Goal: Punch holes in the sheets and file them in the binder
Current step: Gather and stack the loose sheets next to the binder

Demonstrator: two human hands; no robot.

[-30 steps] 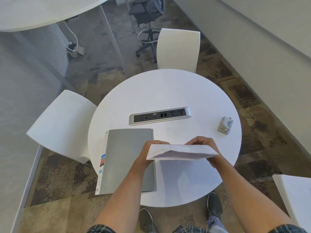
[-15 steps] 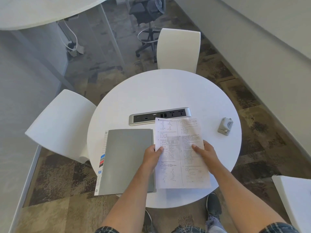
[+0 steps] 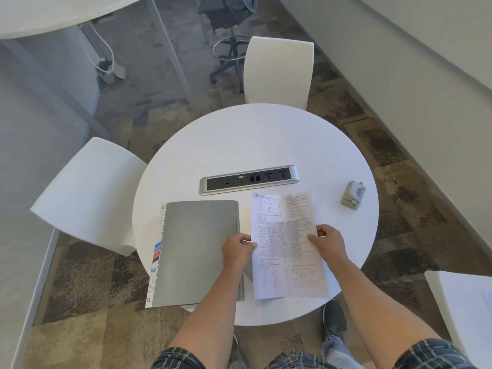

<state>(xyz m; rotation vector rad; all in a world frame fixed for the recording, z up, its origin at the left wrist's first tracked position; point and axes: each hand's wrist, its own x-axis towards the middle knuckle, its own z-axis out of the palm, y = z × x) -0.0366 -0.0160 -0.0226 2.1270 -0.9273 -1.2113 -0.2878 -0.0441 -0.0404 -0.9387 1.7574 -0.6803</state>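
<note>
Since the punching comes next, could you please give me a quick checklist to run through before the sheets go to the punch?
1. Sheets held at both sides: ok, left hand on the left edge, right hand on the right.
2. Sheets squared in one stack: cannot tell, the right edge looks blurred.
3. Punch free: ok, alone on the table, right of the sheets.
4. Path to punch clear: ok.
5. Binder open for filing: not ok, cover closed.
</note>
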